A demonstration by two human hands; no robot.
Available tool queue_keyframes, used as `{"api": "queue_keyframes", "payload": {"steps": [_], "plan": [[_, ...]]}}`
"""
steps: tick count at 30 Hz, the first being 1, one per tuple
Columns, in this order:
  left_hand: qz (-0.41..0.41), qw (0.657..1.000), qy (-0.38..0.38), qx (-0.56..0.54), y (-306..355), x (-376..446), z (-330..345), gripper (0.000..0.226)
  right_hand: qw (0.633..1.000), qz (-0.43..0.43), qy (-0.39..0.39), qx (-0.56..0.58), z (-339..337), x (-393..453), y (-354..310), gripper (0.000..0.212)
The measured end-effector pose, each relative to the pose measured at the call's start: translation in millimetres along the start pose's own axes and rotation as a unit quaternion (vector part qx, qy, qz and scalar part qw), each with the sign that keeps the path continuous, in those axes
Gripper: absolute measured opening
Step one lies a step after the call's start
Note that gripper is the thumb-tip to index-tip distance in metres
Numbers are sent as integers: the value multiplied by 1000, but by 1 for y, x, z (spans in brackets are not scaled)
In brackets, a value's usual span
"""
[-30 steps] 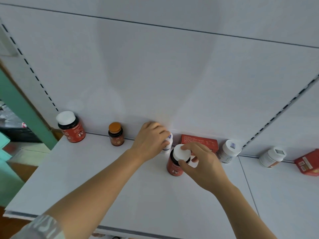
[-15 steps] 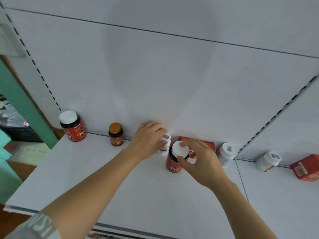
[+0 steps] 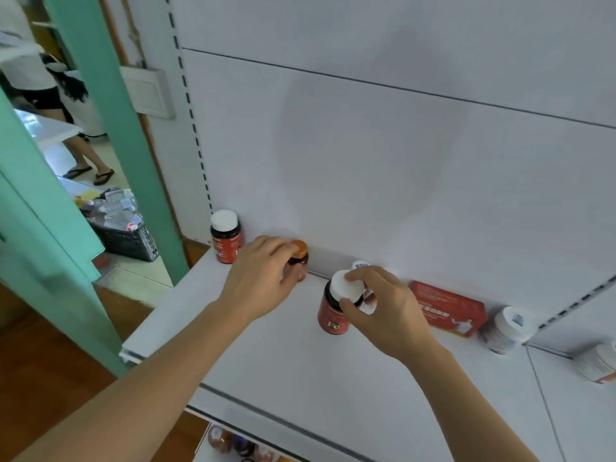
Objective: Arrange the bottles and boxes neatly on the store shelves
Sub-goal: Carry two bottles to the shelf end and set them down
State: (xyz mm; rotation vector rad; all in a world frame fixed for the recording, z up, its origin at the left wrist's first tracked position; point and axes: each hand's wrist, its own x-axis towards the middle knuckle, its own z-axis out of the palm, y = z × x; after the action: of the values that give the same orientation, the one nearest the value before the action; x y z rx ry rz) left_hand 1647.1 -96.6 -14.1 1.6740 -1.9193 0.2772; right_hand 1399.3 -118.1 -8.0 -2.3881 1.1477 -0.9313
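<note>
On the white shelf, my left hand grips a small dark bottle with an orange cap near the back wall. My right hand pinches the white cap of a red-labelled "Fe" bottle standing mid-shelf. Behind my right hand a small white bottle is mostly hidden. A second red-labelled bottle with a white cap stands upright at the shelf's left end. A red box lies flat against the back wall, to the right.
Two white bottles lie tilted at the right. Slotted uprights frame the bay. A green post and a black crate of items stand left; a person's legs are beyond. Bottles sit on the shelf below.
My left hand left the small white bottle and moved left onto the orange-capped bottle. My right hand still holds the Fe bottle's cap. The camera turned left, showing the doorway.
</note>
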Motion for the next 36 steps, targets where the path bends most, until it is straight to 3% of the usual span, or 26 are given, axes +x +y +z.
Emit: {"api": "queue_keyframes", "payload": {"steps": [5,16,36], "plan": [[-23,1000,9,7,-60,-22,-23,32,1000,-5,3,-10,40,29,-44,33],[-7,996,-82,15,-160,-48,-60,41,995,79,-6,-60,132,95,-109,37],[-16,996,-87,-8,-199,-29,-45,34,975,105,-45,-192,169,148,-105,31]]}}
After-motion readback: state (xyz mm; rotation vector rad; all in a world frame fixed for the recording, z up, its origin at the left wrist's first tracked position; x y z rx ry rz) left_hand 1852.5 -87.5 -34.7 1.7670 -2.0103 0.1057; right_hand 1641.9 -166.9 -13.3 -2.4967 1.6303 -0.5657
